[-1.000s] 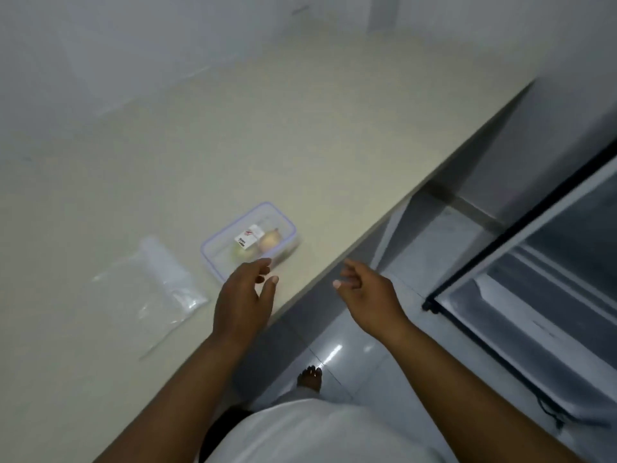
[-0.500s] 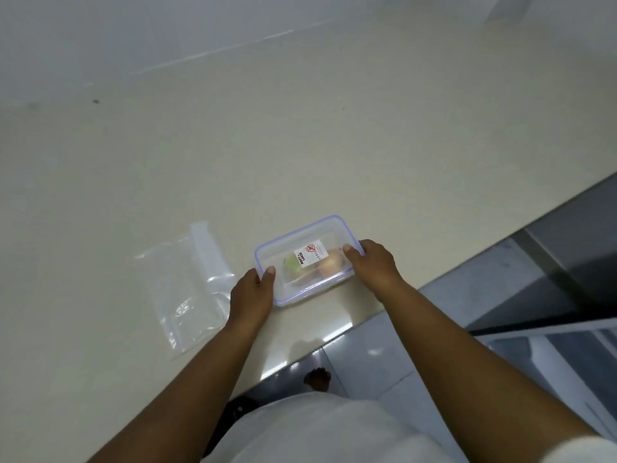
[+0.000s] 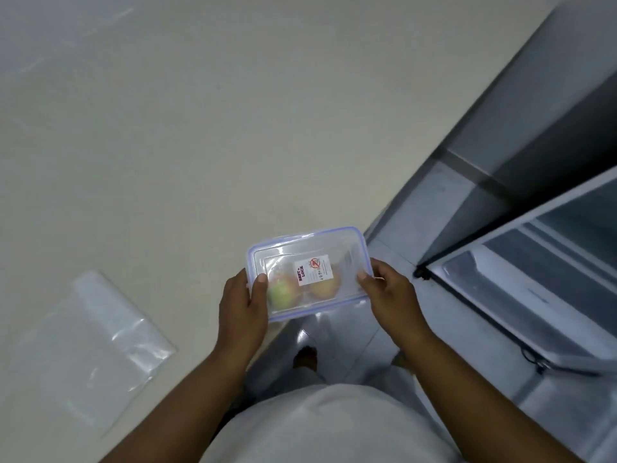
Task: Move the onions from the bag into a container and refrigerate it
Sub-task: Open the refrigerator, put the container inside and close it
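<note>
- Counter [image 3: 233, 128]: a broad, pale surface. Half a second ago it carried the container near its front edge; that spot is now bare.
- Refrigerator [image 3: 541, 295]: stands at the person's right with its door open and the interior shelving in view. It has come back into view compared with half a second ago, which I judge to mean the person has turned toward it.
- Bag [image 3: 90, 342]: clear plastic, lying flat on the counter at the person's left, well apart from both hands. It appears empty and sits where it did in the earlier views.
- Container [image 3: 309, 272]: clear, blue-rimmed, lid on, a printed label on the lid. It is now off the counter, held roughly level over the counter's front edge and the floor tiles.
- Left hand [image 3: 242, 310]: fingers clamped on the container's left end, thumb over the lid.
- Right hand [image 3: 392, 295]: fingers clamped on the container's right end, thumb on the lid rim.
- Onions [image 3: 300, 289]: two rounded pieces seen through the lid, one greenish at the left, one orange-brown at the right, lying side by side.
- Assessment: the transfer from the bag looks complete and the lid is in place; whether its clips are latched cannot be told. Remaining work, in my judgement, is to carry the container to the open refrigerator, set it on a shelf and close the door.
</note>
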